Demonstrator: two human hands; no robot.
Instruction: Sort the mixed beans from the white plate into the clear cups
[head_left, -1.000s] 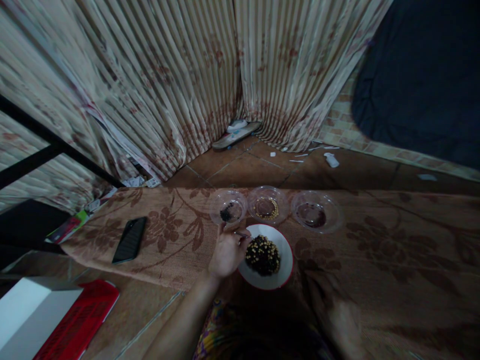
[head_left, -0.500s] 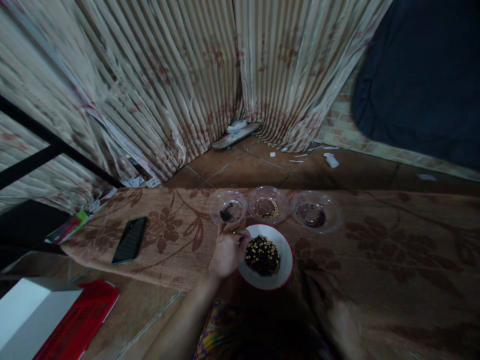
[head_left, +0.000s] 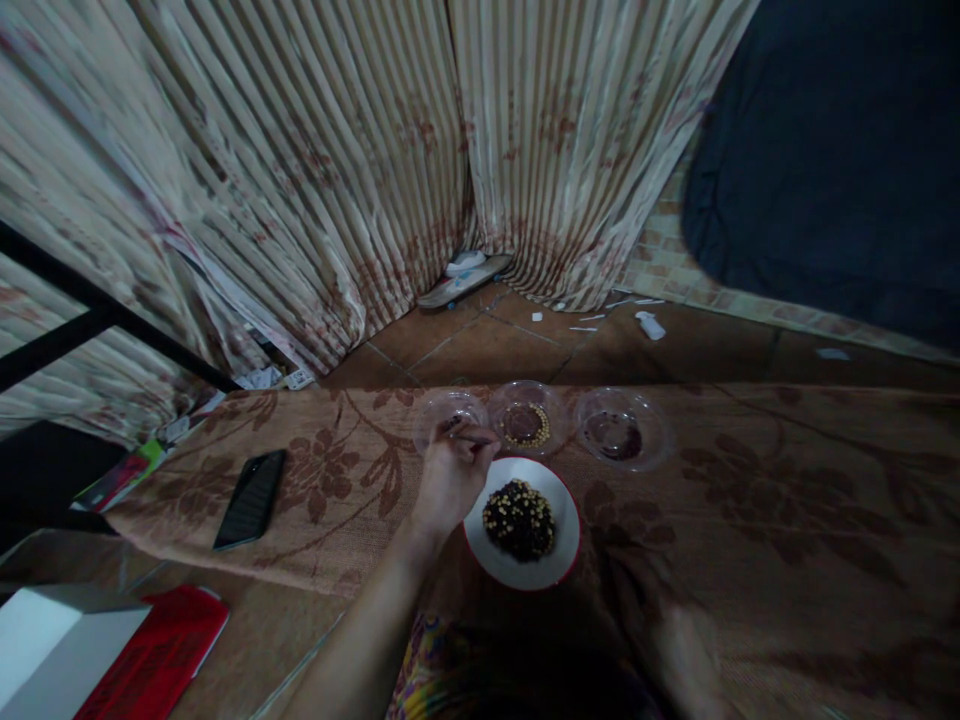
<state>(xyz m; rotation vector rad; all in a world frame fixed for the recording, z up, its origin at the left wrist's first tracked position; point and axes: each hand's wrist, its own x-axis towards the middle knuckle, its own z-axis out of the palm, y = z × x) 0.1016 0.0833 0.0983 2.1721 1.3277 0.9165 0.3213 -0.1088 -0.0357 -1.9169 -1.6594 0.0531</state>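
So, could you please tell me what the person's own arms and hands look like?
The left hand wears no glove, and its forearm shows bare, with no sleeve or watch in view. The right hand is dim and blurred; it looks ungloved, but finer details cannot be made out. Between the arms shows a garment patterned in yellow and purple.

dim overall | right hand (head_left: 667,612) in shadow | small glints on clear bowls (head_left: 657,432) | edges stretched

Three tubs (head_left: 558,416) stand in line behind the bowl (head_left: 566,525)
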